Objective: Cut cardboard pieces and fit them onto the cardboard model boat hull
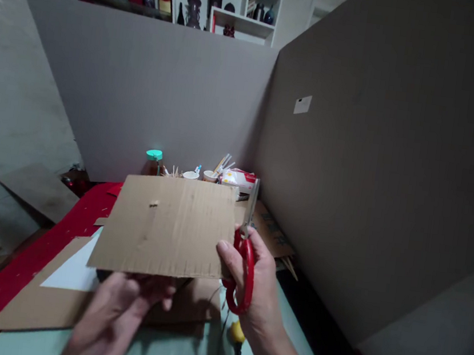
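the left hand (117, 307) holds a flat cardboard piece (166, 226) from below, fingers closed on its near edge, so the sheet hangs in the air above the table (172, 354) and tilts a little away. the right hand (258, 284) is clamped through the red handles of the scissors (246, 248) — the blades point up along the sheet's right edge and look drawn together, tip near the top corner.

to cut well here, the sheet wants firm support close to the cut line, and the left hand sits well apart from that edge, so the board may flex. a line of small marks runs along the lower part of the sheet; whether it is a guide i cannot tell.

under the hands lie a larger cardboard sheet (44, 303) with a white paper (74, 272) on it — a yellow-handled tool (237, 333) lies just beside the right wrist. cups and a green-capped bottle (153, 161) stand at the back by the grey partition (152, 92).
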